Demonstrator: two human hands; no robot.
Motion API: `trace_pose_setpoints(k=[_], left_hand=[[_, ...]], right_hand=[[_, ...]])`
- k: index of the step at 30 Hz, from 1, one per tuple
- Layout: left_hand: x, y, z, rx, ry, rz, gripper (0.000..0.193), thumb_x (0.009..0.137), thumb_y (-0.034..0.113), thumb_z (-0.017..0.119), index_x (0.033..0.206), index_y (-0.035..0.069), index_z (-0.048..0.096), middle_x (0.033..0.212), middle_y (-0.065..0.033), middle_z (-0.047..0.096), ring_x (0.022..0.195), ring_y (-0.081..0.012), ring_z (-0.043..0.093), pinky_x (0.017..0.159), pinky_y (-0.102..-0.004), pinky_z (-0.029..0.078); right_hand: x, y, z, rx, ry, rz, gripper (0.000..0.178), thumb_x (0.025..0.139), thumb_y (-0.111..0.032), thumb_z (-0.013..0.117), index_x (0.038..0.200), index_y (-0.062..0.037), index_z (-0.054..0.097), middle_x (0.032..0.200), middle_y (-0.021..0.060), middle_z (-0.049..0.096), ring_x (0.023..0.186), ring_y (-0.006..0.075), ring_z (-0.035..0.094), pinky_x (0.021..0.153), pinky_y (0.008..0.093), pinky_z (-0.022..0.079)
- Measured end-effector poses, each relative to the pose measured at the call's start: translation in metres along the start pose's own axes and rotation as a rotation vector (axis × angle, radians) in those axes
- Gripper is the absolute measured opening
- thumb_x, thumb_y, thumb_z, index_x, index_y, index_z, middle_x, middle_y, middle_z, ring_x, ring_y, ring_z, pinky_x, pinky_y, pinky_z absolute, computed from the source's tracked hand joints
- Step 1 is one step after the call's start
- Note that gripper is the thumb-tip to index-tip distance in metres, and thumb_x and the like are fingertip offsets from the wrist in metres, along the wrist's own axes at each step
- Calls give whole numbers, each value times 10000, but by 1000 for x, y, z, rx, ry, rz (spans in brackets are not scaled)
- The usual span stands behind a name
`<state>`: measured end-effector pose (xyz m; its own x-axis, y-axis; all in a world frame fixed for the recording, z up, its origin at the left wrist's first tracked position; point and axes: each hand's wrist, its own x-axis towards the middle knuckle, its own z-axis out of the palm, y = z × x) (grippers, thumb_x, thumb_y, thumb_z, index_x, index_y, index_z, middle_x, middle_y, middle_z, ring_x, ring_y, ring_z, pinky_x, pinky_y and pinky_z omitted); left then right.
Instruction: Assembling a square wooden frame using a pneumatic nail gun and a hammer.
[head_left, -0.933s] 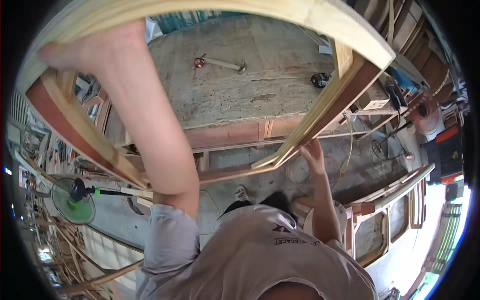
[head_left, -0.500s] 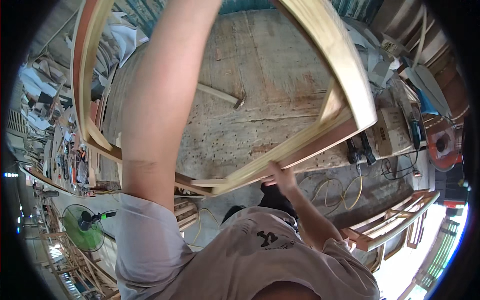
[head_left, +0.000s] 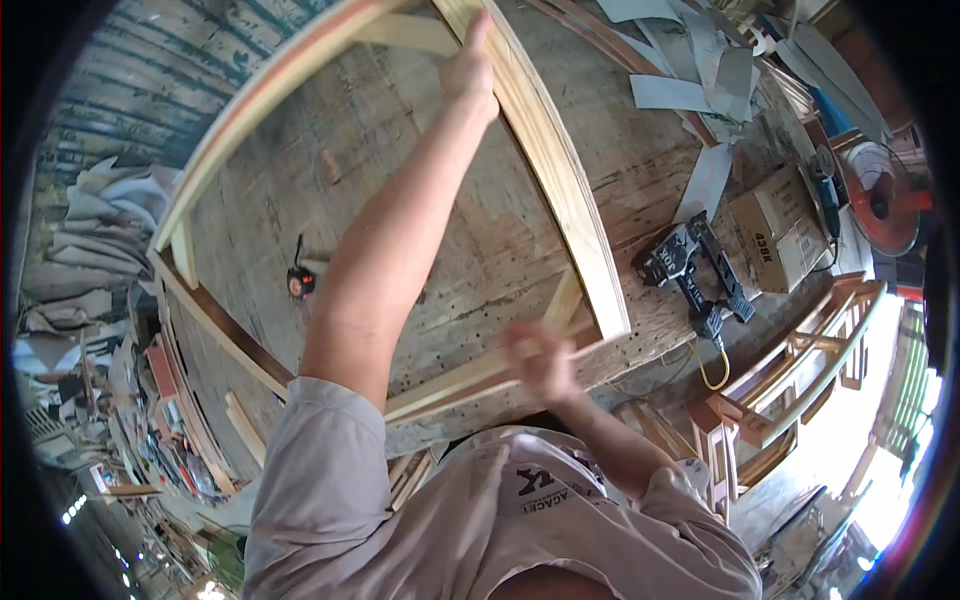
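Note:
A large pale wooden frame (head_left: 557,175) with curved boards and reddish-brown strips lies across the workbench. Up at its right-hand board, my left hand (head_left: 472,75) is closed over the inner edge, its arm stretching across the frame's opening. My right hand (head_left: 543,362) is smeared by motion above the near rail, close to the frame's near right corner; its fingers cannot be made out, nor whether it touches the wood. Inside the opening, left of my left forearm, a black and orange tape measure (head_left: 300,282) rests on the bench.
A black nail gun (head_left: 690,270) with a yellow hose sits at the bench's right edge, beside a cardboard box (head_left: 775,235). Sheet scraps (head_left: 700,85) are strewn at the far right. A red fan (head_left: 882,200) and a slatted wooden piece (head_left: 800,375) stand farther right.
The frame was raised and tilted near me; it now lies farther onto the bench. My left hand has come into view on its board. My right hand has left the near rail's underside.

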<state>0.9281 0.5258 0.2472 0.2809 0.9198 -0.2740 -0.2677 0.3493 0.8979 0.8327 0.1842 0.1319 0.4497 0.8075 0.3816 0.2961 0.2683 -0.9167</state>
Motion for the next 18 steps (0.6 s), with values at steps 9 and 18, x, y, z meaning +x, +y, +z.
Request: trace_pose_setpoints(k=[9, 18], left_hand=[[54, -97, -30, 102, -17, -328, 973, 750, 631, 719, 1327, -98, 432, 1193, -151, 582, 1096, -291, 560, 947, -424, 445], [-16, 10, -305, 755, 265, 337, 336, 865, 257, 725, 1065, -8, 672, 1007, -134, 715, 927, -179, 684, 843, -304, 527]], right_hand=[[67, 80, -59, -1047, 182, 276, 812, 656, -283, 818, 1342, -47, 455, 1274, 170, 504, 1154, 360, 491, 996, 470, 385], [68, 143, -66, -1052, 79, 286, 644, 705, -272, 793, 1240, -30, 527, 1120, 181, 569, 1038, 386, 557, 881, 476, 473]])
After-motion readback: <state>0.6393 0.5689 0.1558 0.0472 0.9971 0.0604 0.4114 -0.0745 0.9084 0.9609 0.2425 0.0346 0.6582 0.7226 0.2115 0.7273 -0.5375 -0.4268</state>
